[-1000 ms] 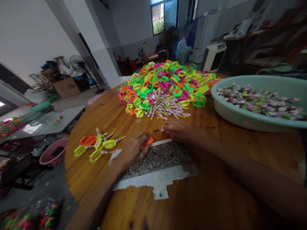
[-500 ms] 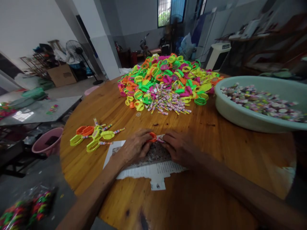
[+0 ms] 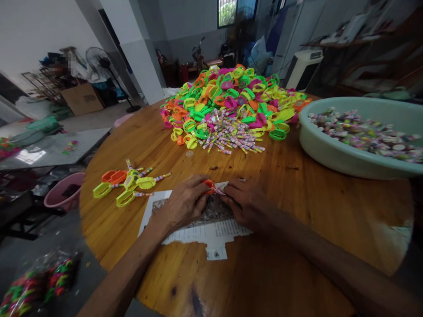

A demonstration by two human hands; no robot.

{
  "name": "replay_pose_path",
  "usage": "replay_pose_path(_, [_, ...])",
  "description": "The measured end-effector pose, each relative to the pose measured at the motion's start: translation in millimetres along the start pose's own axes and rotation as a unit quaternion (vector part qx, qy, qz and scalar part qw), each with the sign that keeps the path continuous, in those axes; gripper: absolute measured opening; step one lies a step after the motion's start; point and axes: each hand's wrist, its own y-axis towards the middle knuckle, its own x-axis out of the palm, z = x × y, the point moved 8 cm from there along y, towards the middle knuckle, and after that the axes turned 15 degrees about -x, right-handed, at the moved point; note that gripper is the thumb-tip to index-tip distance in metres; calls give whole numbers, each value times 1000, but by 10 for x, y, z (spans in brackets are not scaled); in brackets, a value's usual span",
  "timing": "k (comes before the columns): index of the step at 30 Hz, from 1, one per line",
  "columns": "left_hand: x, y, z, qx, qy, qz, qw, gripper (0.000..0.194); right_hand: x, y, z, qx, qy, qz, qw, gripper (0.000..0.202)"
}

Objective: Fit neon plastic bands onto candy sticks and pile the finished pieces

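Note:
My left hand is closed on an orange plastic ring-shaped piece, thumb below and fingers above. Against its right side my right hand pinches a small pink-and-white wrapped candy stick. Both hands are over a dark speckled slab lying on a torn white printed sheet. Left of them, several yellow and orange pieces with striped sticks attached rest on the round wooden table.
Across the table is a large heap of neon plastic pieces, with loose striped sticks at its front. A pale green basin of wrapped sweets stands at the right. A pink tub is on the left.
The view has shifted slightly, so the heap sits a little higher and the basin a little further right. Both hands keep nearly the same hold on the orange piece and the stick.

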Motion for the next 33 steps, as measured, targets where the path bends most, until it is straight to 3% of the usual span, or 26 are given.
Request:
replay_pose_path(5, [-43,10,17,-14,-41,3,999,22,72,10,-55,-27,-78,-60,995,15])
replay_pose_path(12, [-2,5,-10,-6,-47,18,999,20,18,-2,6,-12,15,-1,1000,19])
replay_pose_path(20, [17,11,-12,3,-40,13,999,19,23,-12,21,-13,22,4,1000,16])
replay_pose_path(25, [9,-6,9,-3,-41,8,999,19,85,-1,-17,-28,-18,-33,999,13])
replay_pose_path(28, [0,-12,-6,-41,-63,2,997,22,80,20,-72,-44,-54,-55,996,14])
replay_pose_path(33, [65,50,-130,-191,-71,-3,979,33,58,53,-119,-55,-78,-81,992,19])
